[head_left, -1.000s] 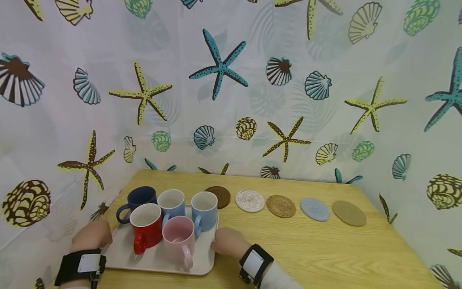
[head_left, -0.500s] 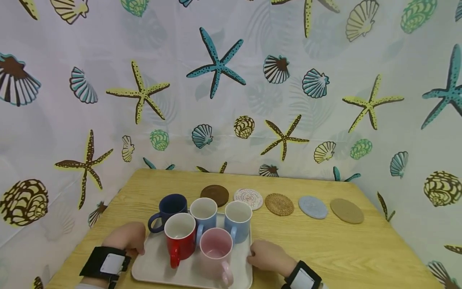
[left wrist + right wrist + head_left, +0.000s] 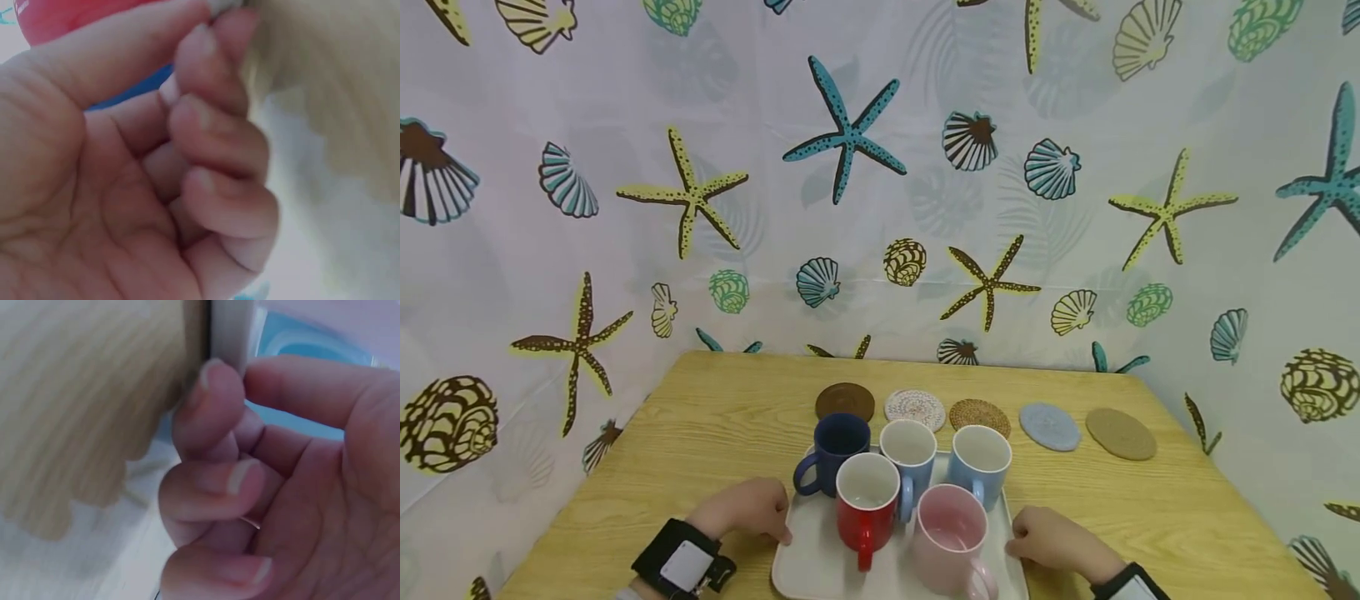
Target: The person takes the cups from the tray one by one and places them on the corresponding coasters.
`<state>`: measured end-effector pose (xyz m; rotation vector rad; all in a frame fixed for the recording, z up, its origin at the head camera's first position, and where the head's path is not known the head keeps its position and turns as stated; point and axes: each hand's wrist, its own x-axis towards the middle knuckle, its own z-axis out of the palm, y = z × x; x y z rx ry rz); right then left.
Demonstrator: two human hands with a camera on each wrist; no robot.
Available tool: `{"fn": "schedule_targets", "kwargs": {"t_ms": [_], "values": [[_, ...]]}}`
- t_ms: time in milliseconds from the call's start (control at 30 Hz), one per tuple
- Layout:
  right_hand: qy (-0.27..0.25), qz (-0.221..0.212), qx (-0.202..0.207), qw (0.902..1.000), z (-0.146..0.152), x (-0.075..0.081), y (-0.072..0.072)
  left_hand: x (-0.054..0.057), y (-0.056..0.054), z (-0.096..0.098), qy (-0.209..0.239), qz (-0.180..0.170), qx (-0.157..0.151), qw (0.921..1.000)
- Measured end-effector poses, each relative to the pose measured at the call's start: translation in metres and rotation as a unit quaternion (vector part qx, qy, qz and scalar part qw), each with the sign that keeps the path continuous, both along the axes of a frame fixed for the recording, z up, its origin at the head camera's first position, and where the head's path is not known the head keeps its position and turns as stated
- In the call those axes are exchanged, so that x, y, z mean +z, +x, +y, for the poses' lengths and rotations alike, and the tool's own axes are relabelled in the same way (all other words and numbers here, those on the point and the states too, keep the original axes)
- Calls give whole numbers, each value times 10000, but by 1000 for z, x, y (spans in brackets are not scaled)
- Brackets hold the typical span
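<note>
A white tray [image 3: 808, 554] carries several mugs, all upright. At its back stand a navy mug [image 3: 841, 454] and two light blue mugs, one in the middle [image 3: 916, 477] and one at the right [image 3: 988, 487]. In front of them are a red mug [image 3: 857, 525] and a pink mug [image 3: 940, 558]. My left hand [image 3: 748, 507] grips the tray's left edge, its fingers curled in the left wrist view. On the opposite side, my right hand [image 3: 1056, 542] pinches the rim between thumb and index finger [image 3: 215, 400]. Whether the tray touches the table cannot be told.
Along the back of the wooden table [image 3: 715, 417] lies a row of round coasters: dark brown [image 3: 845, 400], white patterned [image 3: 916, 406], woven tan [image 3: 981, 415], light blue [image 3: 1049, 426] and beige [image 3: 1122, 433]. A curtain [image 3: 760, 208] printed with shells and starfish hangs behind and at both sides.
Both hands have carried the tray with its mugs to the right and slightly toward me, from the table's left side to near its middle. The coasters have stayed in place.
</note>
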<state>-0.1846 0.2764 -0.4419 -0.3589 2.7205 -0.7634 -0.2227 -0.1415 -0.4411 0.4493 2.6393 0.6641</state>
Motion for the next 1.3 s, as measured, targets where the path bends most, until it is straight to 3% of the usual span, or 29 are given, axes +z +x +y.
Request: {"fn": "schedule_targets", "kwargs": {"t_ms": [233,500,567,667,767,900,1000,1133,1300], "values": [[111,-323,-276,9990,44,6,3,-10,6,39,742,-28,-274,9969],[231,-392,-458,9979,67,10,6,-9,15,64,821,377,-576,9942],[198,-397,-441,9980,68,10,6,-8,17,65,763,526,-425,9948],[175,-354,-328,9987,70,10,7,-3,14,65,798,776,133,9937],[219,-363,-390,9983,70,9,8,6,7,68,1292,914,648,9853],[412,-572,-870,9937,67,11,7,14,-1,79,2203,766,534,9709],[544,-728,-1113,9896,63,13,5,9,-6,88,2543,720,488,9632],[487,-740,-1181,9890,60,14,6,0,-10,97,2857,619,739,9535],[366,-705,-1180,9898,60,14,8,-2,-9,103,3283,300,1022,9385]]}}
